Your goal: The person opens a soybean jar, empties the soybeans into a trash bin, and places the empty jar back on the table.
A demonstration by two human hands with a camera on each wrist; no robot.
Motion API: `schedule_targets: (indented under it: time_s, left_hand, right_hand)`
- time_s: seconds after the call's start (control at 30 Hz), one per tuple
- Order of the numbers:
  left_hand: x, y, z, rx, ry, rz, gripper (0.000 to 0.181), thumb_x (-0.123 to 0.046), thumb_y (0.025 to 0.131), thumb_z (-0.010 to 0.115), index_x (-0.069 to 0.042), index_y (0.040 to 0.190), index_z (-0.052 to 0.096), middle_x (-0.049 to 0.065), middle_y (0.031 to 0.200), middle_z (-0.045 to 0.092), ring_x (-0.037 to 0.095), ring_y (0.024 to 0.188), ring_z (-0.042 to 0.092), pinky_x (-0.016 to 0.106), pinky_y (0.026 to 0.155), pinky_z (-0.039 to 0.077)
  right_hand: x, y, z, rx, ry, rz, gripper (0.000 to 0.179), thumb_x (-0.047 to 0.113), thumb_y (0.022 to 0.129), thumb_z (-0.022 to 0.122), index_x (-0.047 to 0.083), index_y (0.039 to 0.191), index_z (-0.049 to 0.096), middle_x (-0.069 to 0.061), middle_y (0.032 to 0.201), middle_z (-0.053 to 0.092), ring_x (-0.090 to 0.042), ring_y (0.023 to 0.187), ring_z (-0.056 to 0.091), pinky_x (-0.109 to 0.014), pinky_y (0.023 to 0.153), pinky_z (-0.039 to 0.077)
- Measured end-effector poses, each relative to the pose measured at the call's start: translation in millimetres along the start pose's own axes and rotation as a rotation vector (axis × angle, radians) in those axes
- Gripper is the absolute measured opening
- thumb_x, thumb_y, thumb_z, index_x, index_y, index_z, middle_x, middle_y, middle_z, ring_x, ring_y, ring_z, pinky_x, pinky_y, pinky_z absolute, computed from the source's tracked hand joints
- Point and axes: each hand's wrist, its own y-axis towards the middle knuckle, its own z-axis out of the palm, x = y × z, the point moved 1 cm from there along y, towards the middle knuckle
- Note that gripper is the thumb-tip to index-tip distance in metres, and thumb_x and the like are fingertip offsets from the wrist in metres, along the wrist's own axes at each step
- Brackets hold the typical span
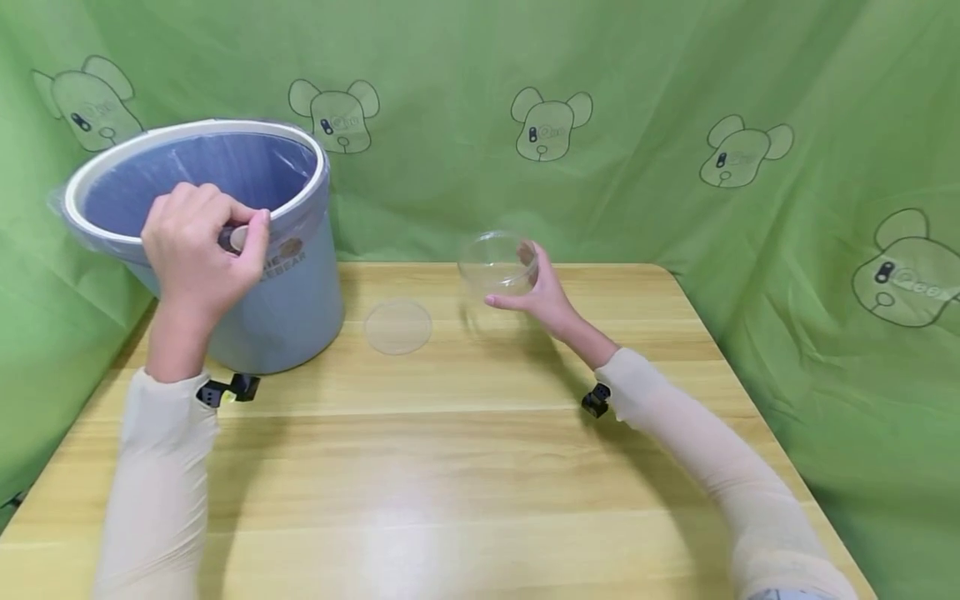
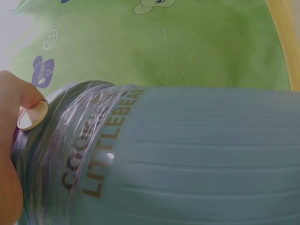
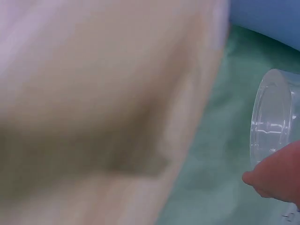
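Note:
At the upper left stands a blue bin (image 1: 281, 308) with a white rim and a clear plastic liner folded over it. My left hand (image 1: 197, 242) is at the bin's near rim, pinching a small thing with a round cream end (image 2: 33, 116) and a dark side; the rest of it is hidden in the fingers. Farther right, my right hand (image 1: 546, 293) grips a clear round plastic container (image 1: 491, 262) from its right side, held above the table. In the right wrist view the thumb lies beside the container (image 3: 272, 115).
A clear flat round lid (image 1: 397, 327) lies on the wooden table (image 1: 420, 467) between the bin and the container. A green curtain (image 1: 442, 75) with bear-head drawings hangs behind and along both sides.

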Motion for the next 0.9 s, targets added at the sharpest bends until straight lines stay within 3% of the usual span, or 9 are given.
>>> schedule_targets:
  time_s: [0.2, 0.43, 0.9]
  left_hand:
    - [-0.4, 2.0, -2.1, 0.025, 0.005, 0.004, 0.048, -0.039, 0.094, 0.056, 0.003, 0.073, 0.066, 0.019, 0.065, 0.058, 0.041, 0.071, 0.048, 0.054, 0.070, 0.035]
    - [0.4, 1.0, -2.0, 0.038, 0.004, 0.001, 0.046, -0.037, 0.093, 0.057, 0.003, 0.073, 0.067, 0.020, 0.065, 0.059, 0.041, 0.071, 0.048, 0.053, 0.070, 0.034]
    - [-0.1, 1.3, -3.4, 0.045, 0.007, 0.002, 0.045, -0.037, 0.093, 0.057, 0.003, 0.073, 0.067, 0.020, 0.066, 0.059, 0.041, 0.072, 0.049, 0.053, 0.070, 0.034]
  right_hand:
    - [-24.4, -4.1, 8.0, 0.011, 0.001, 0.091, 0.123, 0.021, 0.066, 0.096, 0.013, 0.161, 0.017, -0.015, 0.163, 0.030, -0.037, 0.151, 0.030, -0.050, 0.125, 0.028]
    - [-43.3, -8.9, 12.9, 0.015, -0.024, 0.155, 0.123, 0.024, 0.068, 0.095, 0.018, 0.162, 0.014, -0.016, 0.165, 0.025, -0.036, 0.152, 0.028, -0.054, 0.125, 0.026]
    - [-49.8, -14.9, 25.3, 0.047, -0.062, 0.204, 0.128, 0.023, 0.068, 0.095, 0.017, 0.163, 0.008, -0.019, 0.167, 0.020, -0.040, 0.154, 0.024, -0.054, 0.125, 0.023]
